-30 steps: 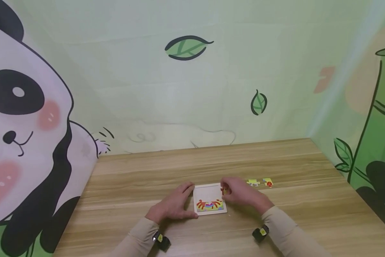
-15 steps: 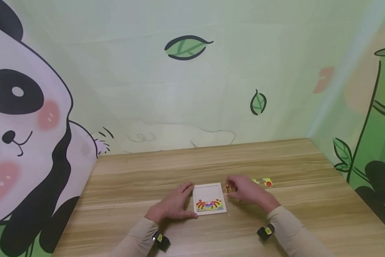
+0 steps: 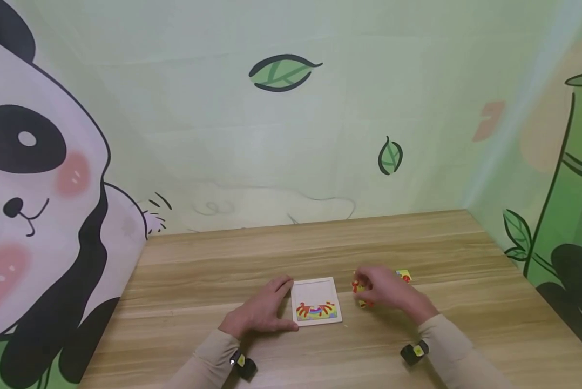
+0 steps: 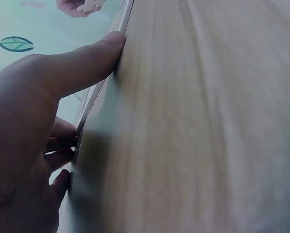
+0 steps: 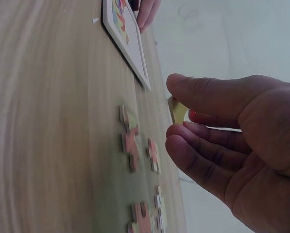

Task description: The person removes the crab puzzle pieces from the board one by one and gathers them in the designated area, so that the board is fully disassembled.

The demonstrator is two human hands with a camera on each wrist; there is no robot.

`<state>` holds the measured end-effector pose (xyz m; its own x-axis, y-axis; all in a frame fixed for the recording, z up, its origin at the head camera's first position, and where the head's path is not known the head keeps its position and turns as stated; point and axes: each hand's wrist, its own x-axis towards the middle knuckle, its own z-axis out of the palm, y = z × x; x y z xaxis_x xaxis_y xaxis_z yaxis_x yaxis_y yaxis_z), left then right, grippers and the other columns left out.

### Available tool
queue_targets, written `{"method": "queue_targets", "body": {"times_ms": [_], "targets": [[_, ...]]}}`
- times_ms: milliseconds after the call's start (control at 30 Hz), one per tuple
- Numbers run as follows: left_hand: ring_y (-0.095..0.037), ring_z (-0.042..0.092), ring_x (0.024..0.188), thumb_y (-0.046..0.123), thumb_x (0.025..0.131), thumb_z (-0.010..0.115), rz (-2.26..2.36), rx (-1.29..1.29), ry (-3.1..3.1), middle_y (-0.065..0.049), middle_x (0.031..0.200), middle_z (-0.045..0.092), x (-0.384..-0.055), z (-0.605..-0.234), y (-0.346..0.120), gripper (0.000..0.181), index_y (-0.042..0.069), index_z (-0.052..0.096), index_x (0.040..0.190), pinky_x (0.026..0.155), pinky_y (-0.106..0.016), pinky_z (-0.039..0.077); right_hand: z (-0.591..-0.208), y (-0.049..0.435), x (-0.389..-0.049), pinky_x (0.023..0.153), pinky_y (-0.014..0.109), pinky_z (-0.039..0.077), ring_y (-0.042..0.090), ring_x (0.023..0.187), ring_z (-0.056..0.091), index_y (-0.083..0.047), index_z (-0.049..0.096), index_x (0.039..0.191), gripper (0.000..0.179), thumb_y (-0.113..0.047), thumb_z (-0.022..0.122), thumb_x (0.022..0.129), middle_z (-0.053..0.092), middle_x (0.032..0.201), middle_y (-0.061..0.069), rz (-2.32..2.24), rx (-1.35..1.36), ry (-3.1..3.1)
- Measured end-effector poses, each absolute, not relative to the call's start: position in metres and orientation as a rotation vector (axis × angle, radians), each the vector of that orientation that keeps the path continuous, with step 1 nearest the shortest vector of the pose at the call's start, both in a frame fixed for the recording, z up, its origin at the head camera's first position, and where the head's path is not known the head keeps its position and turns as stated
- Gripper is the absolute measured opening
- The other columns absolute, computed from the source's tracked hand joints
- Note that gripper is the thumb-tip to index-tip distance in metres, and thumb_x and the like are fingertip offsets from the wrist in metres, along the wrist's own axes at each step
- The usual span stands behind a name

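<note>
A white square puzzle tray (image 3: 312, 290) lies on the table, its near part filled with colourful pieces (image 3: 316, 311) and its far part bare. My left hand (image 3: 259, 309) holds the tray's left side, the thumb at the near corner and fingers towards the far one. Right of the tray, my right hand (image 3: 385, 287) pinches a yellow and red jigsaw piece (image 5: 176, 110) between thumb and fingertips, raised off the table. Below and beyond that hand lie several loose jigsaw pieces (image 5: 130, 141), partly hidden by it in the head view.
The wooden table (image 3: 213, 259) meets a cloth backdrop (image 3: 198, 135) printed with a panda, leaves and bamboo. One loose yellow piece with a red spot (image 3: 404, 275) lies beyond my right hand. A tiny pale speck (image 5: 95, 20) is on the table beside the tray.
My right hand has moved right, away from the tray's right edge, with the jigsaw piece still in its fingers. My left hand and the tray have stayed put.
</note>
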<state>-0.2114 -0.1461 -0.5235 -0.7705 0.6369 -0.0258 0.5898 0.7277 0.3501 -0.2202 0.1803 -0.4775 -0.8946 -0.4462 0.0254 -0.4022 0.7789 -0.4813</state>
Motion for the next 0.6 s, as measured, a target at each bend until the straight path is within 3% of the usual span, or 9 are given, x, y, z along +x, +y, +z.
{"method": "queue_targets", "body": {"times_ms": [133, 400, 600], "targets": [[-0.030, 0.032, 0.142, 0.062, 0.078, 0.072, 0.504, 0.989, 2.780, -0.014, 0.155, 0.029, -0.212, -0.524, -0.147, 0.105, 0.000, 0.029, 0.150, 0.118, -0.043, 0.031, -0.480, 0.189, -0.219, 0.062, 0.023, 0.047, 0.010, 0.072, 0.053, -0.008, 0.066, 0.093, 0.023, -0.018, 0.080, 0.078, 0.060, 0.079, -0.001, -0.795, -0.713, 2.861], [-0.028, 0.031, 0.143, 0.063, 0.077, 0.071, 0.493, 0.970, 2.780, -0.012, 0.156, 0.028, -0.213, -0.526, -0.147, 0.106, 0.002, 0.027, 0.152, 0.118, -0.040, 0.030, -0.483, 0.201, -0.219, 0.057, 0.021, 0.047, 0.008, 0.068, 0.052, -0.012, 0.067, 0.091, 0.018, -0.020, 0.079, 0.081, 0.058, 0.075, -0.007, -0.854, -0.727, 2.823], [-0.028, 0.031, 0.143, 0.063, 0.077, 0.071, 0.493, 0.972, 2.786, -0.012, 0.155, 0.028, -0.212, -0.526, -0.146, 0.106, 0.002, 0.028, 0.151, 0.118, -0.041, 0.031, -0.482, 0.210, -0.218, 0.058, 0.021, 0.049, 0.008, 0.070, 0.053, -0.008, 0.070, 0.102, 0.026, -0.020, 0.079, 0.082, 0.061, 0.078, -0.007, -0.882, -0.696, 2.791]]}}
